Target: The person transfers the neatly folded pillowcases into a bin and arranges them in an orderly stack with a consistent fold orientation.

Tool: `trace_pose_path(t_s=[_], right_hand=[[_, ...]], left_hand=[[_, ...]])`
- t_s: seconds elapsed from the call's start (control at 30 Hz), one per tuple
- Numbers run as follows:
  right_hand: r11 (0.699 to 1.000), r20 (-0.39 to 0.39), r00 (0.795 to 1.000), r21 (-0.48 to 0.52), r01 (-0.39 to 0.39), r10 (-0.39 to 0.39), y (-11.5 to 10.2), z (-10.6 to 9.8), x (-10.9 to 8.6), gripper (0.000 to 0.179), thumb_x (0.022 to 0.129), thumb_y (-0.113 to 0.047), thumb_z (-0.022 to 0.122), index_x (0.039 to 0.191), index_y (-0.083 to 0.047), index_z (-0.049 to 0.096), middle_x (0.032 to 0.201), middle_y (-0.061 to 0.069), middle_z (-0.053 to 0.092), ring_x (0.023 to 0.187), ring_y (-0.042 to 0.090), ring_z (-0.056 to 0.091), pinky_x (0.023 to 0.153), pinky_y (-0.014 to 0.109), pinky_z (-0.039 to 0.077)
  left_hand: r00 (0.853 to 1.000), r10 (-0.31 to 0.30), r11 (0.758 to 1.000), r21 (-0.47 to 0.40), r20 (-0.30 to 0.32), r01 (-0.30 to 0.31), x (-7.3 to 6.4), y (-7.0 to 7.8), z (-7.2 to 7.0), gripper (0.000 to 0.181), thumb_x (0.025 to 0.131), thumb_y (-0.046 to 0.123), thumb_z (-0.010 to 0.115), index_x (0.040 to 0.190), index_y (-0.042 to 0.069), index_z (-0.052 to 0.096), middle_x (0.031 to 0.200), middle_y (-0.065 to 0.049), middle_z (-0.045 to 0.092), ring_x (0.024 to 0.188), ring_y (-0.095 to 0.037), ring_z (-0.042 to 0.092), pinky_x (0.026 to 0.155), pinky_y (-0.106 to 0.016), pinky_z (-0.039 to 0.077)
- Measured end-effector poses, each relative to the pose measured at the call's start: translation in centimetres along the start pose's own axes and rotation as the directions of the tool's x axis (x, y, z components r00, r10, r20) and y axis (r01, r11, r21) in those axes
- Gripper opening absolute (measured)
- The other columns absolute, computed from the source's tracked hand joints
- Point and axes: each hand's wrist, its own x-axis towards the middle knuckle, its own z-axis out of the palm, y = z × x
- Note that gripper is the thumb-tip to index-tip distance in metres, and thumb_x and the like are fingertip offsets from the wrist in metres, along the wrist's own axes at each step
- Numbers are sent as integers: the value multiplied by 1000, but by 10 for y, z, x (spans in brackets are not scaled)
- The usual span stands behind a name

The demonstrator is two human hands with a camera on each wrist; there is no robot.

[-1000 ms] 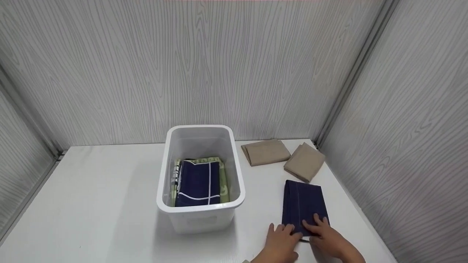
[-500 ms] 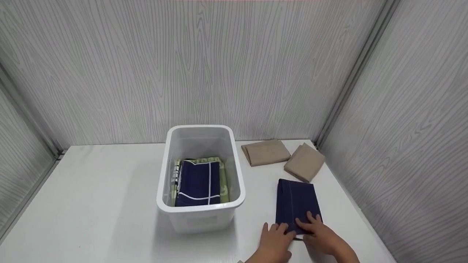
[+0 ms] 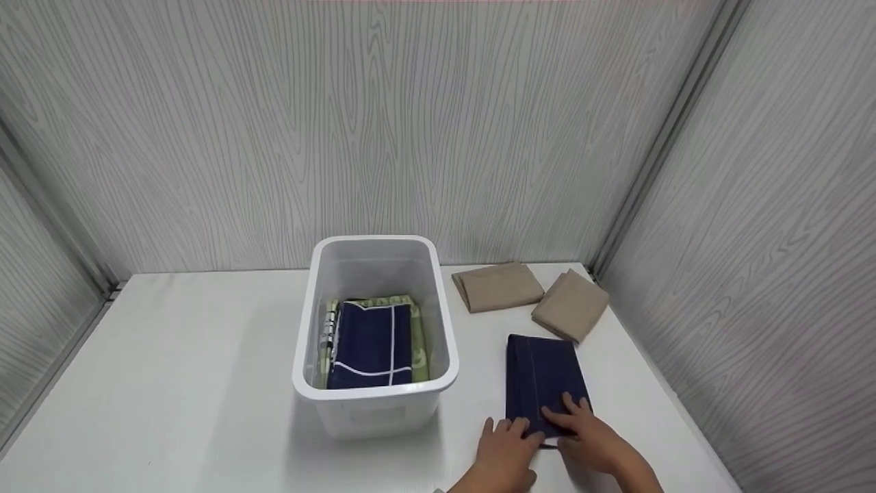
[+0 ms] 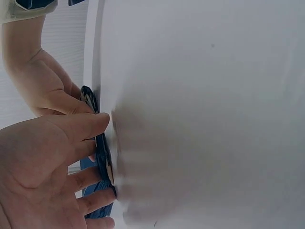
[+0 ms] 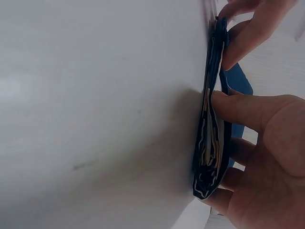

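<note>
A folded navy cloth (image 3: pixel 547 366) with a thin stitched line lies flat on the table. At its near left corner my left hand (image 3: pixel 501 455) touches it with spread fingers, the thumb low against the tabletop. My right hand (image 3: pixel 593 439) rests spread over the near right part, its fingers extended on top. In the right wrist view, the right thumb (image 5: pixel 238 106) presses at the edge, where several dark and cream layers (image 5: pixel 208 136) show. The left wrist view shows the left fingers (image 4: pixel 97 200) along the same edge. The cloth's underside is hidden.
A white plastic bin (image 3: pixel 380 414) stands left of the hands, holding folded navy fabric (image 3: pixel 373 342) with white lines, over green patterned fabric (image 3: pixel 419 342). Two folded tan cloths, one at the back (image 3: pixel 499 286) and one near the right edge (image 3: pixel 571 306), lie beyond. Panelled walls (image 3: pixel 369 137) enclose the table.
Both hands and the navy cloth have slid left across the table, a little nearer the bin. The hands keep much the same hold; bin and tan cloths stay put.
</note>
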Motion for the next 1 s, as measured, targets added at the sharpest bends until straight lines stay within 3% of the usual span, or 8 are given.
trace_pose_path(t_s=[0.63,1.0], right_hand=[[998,-26,999,-34,43,-44,-16,6,10,51,90,-3,63,139,-15,60,157,30,28,143,60,12,105,74,27],[996,-3,997,-36,78,-78,-23,6,17,54,86,-2,66,139,-14,60,157,31,27,142,61,11,104,74,28]], left_hand=[[999,-31,999,-28,36,32,-5,-13,-3,59,83,42,76,139,32,58,141,3,53,127,-23,52,107,-50,43],[998,-55,996,-71,43,58,-6,-21,-2,59,83,38,76,138,29,59,139,0,54,127,-26,53,106,-53,43]])
